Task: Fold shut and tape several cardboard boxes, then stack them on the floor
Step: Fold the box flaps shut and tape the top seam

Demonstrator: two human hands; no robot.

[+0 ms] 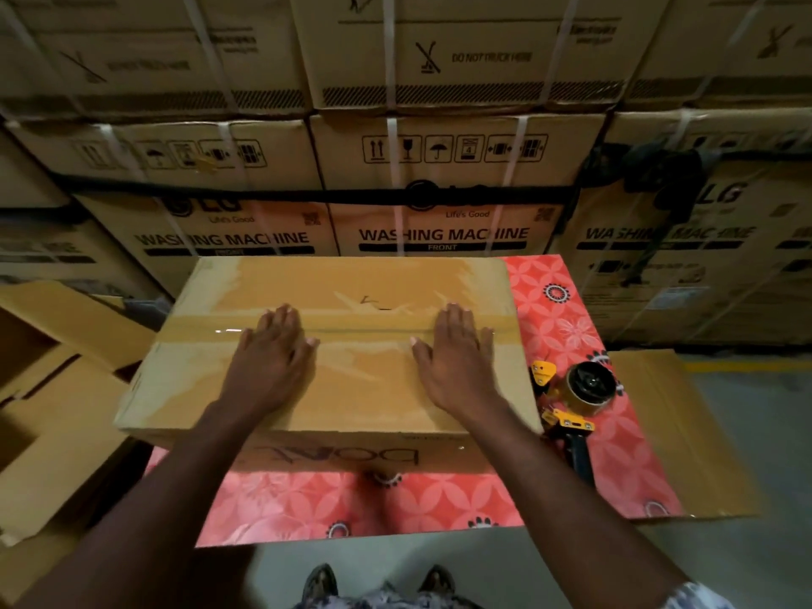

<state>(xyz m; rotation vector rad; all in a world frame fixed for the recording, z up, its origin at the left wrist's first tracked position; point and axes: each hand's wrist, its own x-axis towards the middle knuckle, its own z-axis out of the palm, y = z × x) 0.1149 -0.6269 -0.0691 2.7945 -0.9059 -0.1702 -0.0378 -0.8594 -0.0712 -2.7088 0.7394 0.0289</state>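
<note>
Box (364,397) needs its tape strip (364,329) rubbed down: I reckon best to slide both hands outward along the seam w/ even pressure, pushing bubbles to the ends. My left hand (272,353) & right hand (457,358) lie flat & apart on the strip, fingers straight, gripping nothing. Box sits closed on the red-patterned worktop (567,327), plain brown w/ glossy tape across the top & upside-down print on the near side, tape gun (582,389) just beside its right end.

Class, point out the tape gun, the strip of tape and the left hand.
tape gun (586,389), head view, on its roll
strip of tape (364,329), head view, its middle
left hand (274,358), head view, its back
</note>
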